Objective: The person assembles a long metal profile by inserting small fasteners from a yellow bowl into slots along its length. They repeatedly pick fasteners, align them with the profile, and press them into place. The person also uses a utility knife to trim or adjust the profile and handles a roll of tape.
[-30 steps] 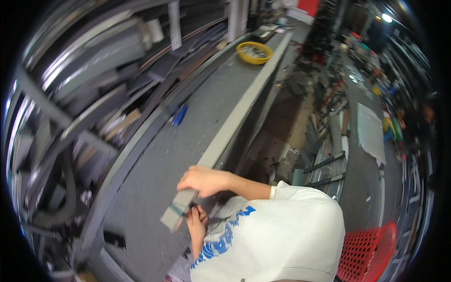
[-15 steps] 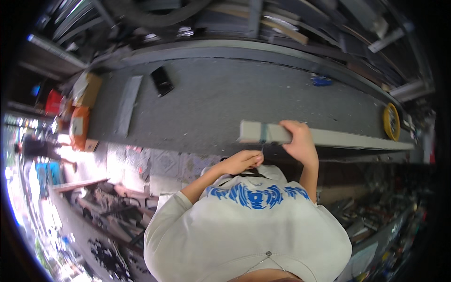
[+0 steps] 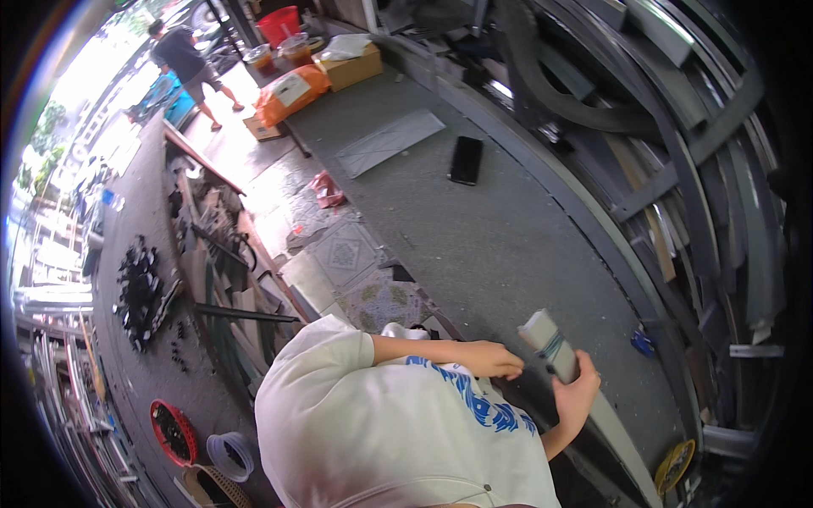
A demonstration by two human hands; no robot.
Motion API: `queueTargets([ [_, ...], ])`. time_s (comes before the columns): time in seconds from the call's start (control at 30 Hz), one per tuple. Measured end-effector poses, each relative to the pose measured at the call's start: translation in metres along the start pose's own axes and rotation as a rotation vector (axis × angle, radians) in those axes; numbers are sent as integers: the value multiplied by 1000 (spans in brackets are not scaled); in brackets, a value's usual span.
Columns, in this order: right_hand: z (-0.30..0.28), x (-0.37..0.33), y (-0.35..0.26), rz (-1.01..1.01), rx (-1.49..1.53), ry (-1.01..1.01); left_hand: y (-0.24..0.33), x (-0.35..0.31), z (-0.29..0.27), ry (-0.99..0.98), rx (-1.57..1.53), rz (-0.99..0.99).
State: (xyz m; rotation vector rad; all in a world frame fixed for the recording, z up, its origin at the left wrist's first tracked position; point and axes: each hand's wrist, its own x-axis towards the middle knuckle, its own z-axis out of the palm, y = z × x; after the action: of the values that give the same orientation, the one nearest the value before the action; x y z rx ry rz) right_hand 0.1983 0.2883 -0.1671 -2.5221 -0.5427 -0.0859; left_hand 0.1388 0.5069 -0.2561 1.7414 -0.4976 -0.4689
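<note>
A long pale grey strip or bundle of strips (image 3: 615, 427) runs along the worktop's near side. Several turns of a dark greenish tie (image 3: 552, 345) go round it close to its near end. My right hand (image 3: 577, 394) is wrapped round the strip just below the tie, thumb on one side and fingers on the other. Beside that end, apart from the strip, is my left hand (image 3: 498, 360) with its fingers curled together. Whatever lies in those fingers is hidden or too thin to make out.
On the grey worktop (image 3: 432, 229) lie a black phone (image 3: 466, 160), a flat grey panel (image 3: 391, 142) and a blue item (image 3: 641, 342). A yellow basket (image 3: 675, 466) stands at the lower right. An orange bag (image 3: 290, 95) sits at the far end. A person (image 3: 186, 63) stands beyond.
The view has swung left, showing more of the side bench and the other person. My right hand still grips the strip; my left hand stays closed near the tied end.
</note>
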Motion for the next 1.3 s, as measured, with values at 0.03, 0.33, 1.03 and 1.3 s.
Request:
queueTargets([
  [0.03,7,5,1,-17,-98,84,17,-5,-9,10,115,22],
  [0.33,-8,-10,5,93,60,-549,-13,48,-37,79,-59,-14],
  [1.03,5,20,5,35,-186,-417,48,-3,-31,169,202,93],
  [1.3,-24,11,1,-24,-18,-637,-8,20,-9,50,-190,-91],
])
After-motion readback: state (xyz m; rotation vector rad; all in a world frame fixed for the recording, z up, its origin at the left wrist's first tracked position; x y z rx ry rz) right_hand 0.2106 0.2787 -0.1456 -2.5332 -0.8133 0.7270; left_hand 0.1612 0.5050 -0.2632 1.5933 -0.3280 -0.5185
